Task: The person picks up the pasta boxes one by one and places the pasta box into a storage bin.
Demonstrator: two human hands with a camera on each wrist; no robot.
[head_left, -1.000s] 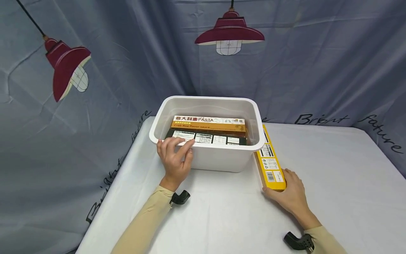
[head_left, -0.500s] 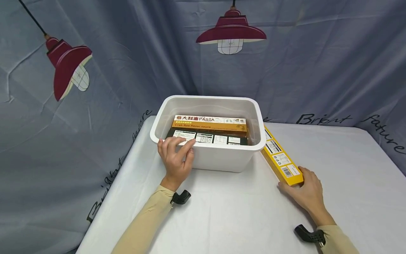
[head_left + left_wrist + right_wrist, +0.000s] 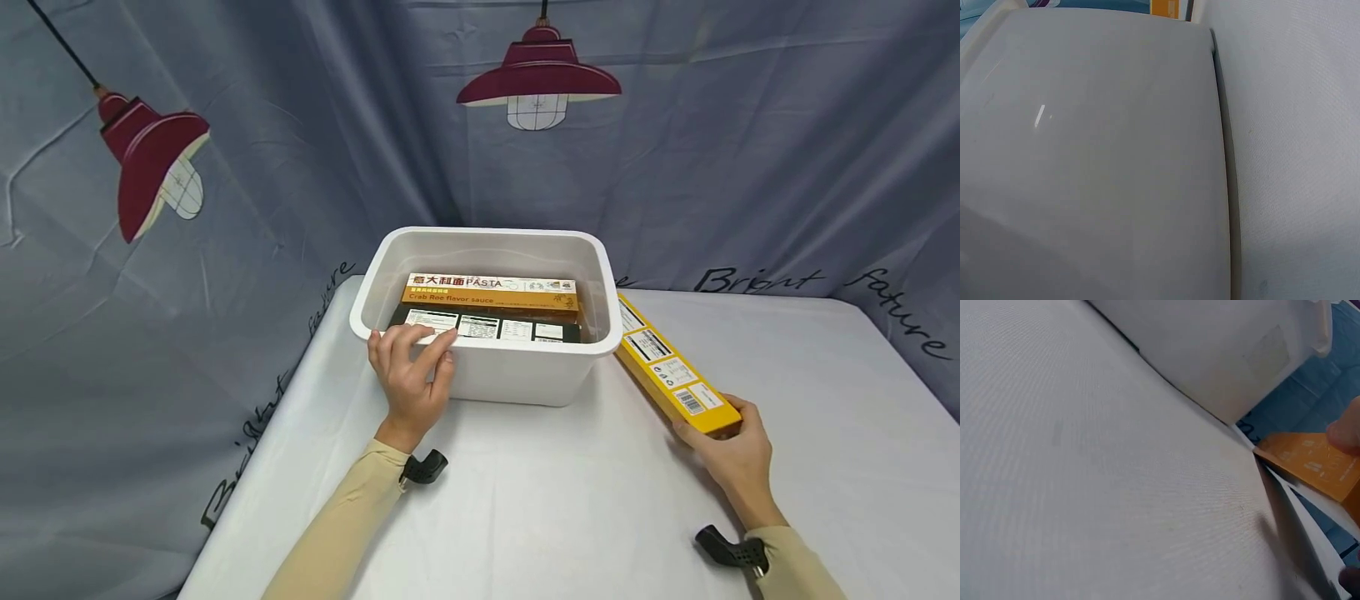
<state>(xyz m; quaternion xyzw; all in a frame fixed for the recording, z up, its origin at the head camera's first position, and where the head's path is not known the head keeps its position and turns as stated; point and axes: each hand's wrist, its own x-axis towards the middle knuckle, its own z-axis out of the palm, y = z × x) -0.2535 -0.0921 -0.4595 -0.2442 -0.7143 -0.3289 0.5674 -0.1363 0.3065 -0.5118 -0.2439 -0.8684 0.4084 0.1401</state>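
Observation:
A white plastic bin [image 3: 517, 375] stands on the table in the head view. My left hand [image 3: 415, 379] holds its near rim at the left, fingers hooked over the edge. Inside lie an orange and white pasta box [image 3: 491, 293] and, nearer, a black box [image 3: 487, 325] with white labels. To the right of the bin, my right hand [image 3: 731, 454] grips the near end of a yellow pasta box [image 3: 671, 367], thumb on one side and fingers on the other. In the right wrist view that box [image 3: 1310, 459] shows orange, close over the tablecloth. The left wrist view shows mostly the bin's wall [image 3: 1097, 144].
A white cloth [image 3: 555, 500] covers the table. Behind it hangs a grey-blue curtain [image 3: 300, 167] printed with red lamps and lettering. The yellow box's far end lies beside the bin's right side.
My right hand has moved right with the yellow box, whose near end has swung outward, away from the bin. The left hand and bin have stayed in place.

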